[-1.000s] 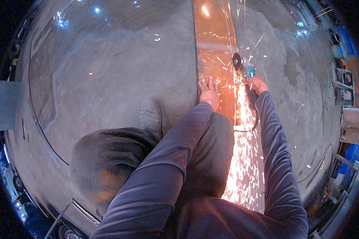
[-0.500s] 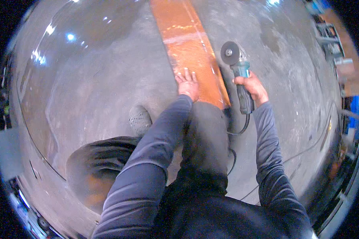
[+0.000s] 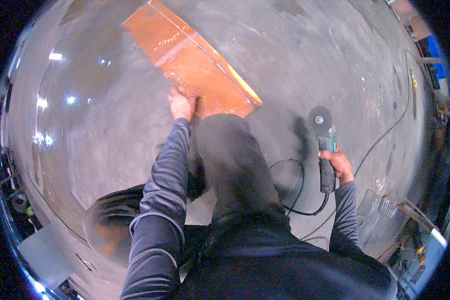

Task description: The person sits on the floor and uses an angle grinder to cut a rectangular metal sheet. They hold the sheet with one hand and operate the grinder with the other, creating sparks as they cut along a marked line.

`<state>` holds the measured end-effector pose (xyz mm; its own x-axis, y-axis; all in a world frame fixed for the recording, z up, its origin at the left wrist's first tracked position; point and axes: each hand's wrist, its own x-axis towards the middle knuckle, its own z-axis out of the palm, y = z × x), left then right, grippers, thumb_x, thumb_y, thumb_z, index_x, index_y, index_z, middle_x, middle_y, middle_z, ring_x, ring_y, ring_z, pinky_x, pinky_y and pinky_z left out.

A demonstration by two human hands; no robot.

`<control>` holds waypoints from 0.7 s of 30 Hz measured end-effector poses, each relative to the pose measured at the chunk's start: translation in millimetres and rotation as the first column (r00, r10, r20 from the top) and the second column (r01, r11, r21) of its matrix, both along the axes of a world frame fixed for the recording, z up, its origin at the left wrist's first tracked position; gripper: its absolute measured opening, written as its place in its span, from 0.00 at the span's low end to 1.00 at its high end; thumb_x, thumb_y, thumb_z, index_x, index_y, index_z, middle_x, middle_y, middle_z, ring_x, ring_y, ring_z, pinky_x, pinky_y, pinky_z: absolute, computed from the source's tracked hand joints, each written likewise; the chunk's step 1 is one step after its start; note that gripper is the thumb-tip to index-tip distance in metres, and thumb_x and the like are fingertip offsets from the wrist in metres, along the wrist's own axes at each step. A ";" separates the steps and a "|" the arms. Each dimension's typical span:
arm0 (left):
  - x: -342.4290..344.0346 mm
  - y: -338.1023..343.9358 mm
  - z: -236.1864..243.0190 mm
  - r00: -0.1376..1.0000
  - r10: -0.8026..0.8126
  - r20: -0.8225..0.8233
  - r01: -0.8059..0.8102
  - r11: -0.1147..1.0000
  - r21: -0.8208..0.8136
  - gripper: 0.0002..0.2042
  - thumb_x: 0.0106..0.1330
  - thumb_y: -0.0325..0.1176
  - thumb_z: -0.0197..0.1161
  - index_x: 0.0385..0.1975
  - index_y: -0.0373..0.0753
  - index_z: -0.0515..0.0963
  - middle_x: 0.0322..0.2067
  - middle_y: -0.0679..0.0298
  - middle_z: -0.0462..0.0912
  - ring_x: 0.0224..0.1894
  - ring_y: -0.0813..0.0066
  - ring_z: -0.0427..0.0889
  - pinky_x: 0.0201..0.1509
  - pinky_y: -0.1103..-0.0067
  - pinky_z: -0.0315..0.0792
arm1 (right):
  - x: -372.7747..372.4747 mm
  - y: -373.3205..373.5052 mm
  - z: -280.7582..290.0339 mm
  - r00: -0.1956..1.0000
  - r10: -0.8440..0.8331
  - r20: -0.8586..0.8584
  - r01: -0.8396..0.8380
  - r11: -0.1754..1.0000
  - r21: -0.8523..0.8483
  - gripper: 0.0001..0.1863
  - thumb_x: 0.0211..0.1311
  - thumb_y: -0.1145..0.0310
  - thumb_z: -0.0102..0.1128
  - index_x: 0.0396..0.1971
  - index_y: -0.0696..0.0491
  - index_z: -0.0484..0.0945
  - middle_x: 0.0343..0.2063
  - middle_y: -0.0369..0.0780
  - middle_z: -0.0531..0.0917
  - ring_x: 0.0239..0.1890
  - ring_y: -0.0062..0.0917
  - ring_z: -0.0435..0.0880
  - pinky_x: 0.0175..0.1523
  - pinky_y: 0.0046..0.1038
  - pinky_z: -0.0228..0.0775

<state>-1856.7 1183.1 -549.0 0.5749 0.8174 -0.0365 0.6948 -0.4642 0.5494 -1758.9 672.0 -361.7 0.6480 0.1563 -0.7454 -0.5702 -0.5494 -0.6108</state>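
A long flat orange panel (image 3: 192, 70) with a pale line along its right side slants from upper left toward my knee. My left hand (image 3: 181, 104) grips its lower left edge, with the fingers partly hidden at the panel. Its near end meets my bent knee. Out to the right, my right hand (image 3: 340, 162) is wrapped around the body of an angle grinder (image 3: 327, 172). The grinder's dark disc (image 3: 319, 120) points away from me, well apart from the panel. I cannot tell whether the disc is spinning.
A black cord (image 3: 305, 214) loops from the grinder beside my leg. Another thin cable (image 3: 385, 131) crosses the grey floor (image 3: 105, 145) on the right. Tools and a slotted metal plate (image 3: 386, 206) lie at lower right. A grey panel (image 3: 45, 255) stands at lower left.
The orange panel has swung left at its far end. My left hand has gone from lying flat on it to gripping its left edge. The grinder has moved right and nearer to me.
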 end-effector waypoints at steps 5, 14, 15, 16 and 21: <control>-24.3 18.5 -39.9 0.985 0.168 -0.027 -0.141 0.715 -0.685 0.20 0.54 0.41 0.75 0.34 0.28 0.79 0.28 0.52 0.83 0.27 0.58 0.81 0.34 0.66 0.77 | -22.9 -49.2 2.8 0.992 -0.119 -0.043 0.114 0.990 -0.088 0.29 0.46 0.66 0.70 0.51 0.55 0.74 0.33 0.37 0.81 0.33 0.26 0.79 0.39 0.30 0.72; -9.4 -25.7 -33.8 0.952 0.303 -0.049 -0.201 0.497 -0.844 0.14 0.61 0.32 0.69 0.40 0.29 0.77 0.23 0.56 0.81 0.18 0.67 0.80 0.18 0.69 0.74 | -29.2 -115.6 13.1 0.985 -0.133 0.112 0.149 0.977 -0.149 0.27 0.48 0.67 0.67 0.49 0.55 0.69 0.29 0.40 0.78 0.25 0.29 0.81 0.31 0.33 0.77; -2.9 -31.2 -25.4 0.973 0.222 -0.069 -0.177 0.515 -0.839 0.17 0.63 0.31 0.67 0.47 0.30 0.74 0.25 0.54 0.83 0.20 0.65 0.82 0.17 0.68 0.76 | -31.3 -117.9 19.7 0.980 -0.170 0.107 0.184 0.973 -0.140 0.27 0.48 0.67 0.67 0.49 0.55 0.69 0.29 0.40 0.78 0.25 0.29 0.81 0.31 0.33 0.77; -12.1 -19.7 -34.7 0.981 0.181 -0.072 -0.162 0.552 -0.818 0.15 0.65 0.35 0.65 0.44 0.30 0.76 0.26 0.52 0.83 0.21 0.64 0.83 0.20 0.67 0.77 | -26.5 -105.0 19.1 0.979 -0.183 0.086 0.191 0.976 -0.103 0.27 0.48 0.67 0.66 0.49 0.55 0.69 0.29 0.40 0.78 0.25 0.30 0.81 0.31 0.33 0.77; -47.8 -49.0 -79.6 0.849 -0.482 -0.217 0.383 0.844 -0.376 0.20 0.63 0.49 0.59 0.32 0.36 0.85 0.38 0.49 0.87 0.39 0.60 0.88 0.45 0.64 0.79 | -28.0 -85.1 21.7 0.975 -0.171 0.142 0.180 0.982 -0.058 0.26 0.49 0.66 0.66 0.48 0.55 0.69 0.29 0.40 0.79 0.26 0.29 0.81 0.31 0.34 0.77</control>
<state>-1904.6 1134.1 -628.5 0.7878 0.4036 -0.4653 0.6122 -0.5969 0.5187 -1786.9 586.9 -339.9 0.7566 -0.0181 -0.6537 -0.5758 -0.4922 -0.6528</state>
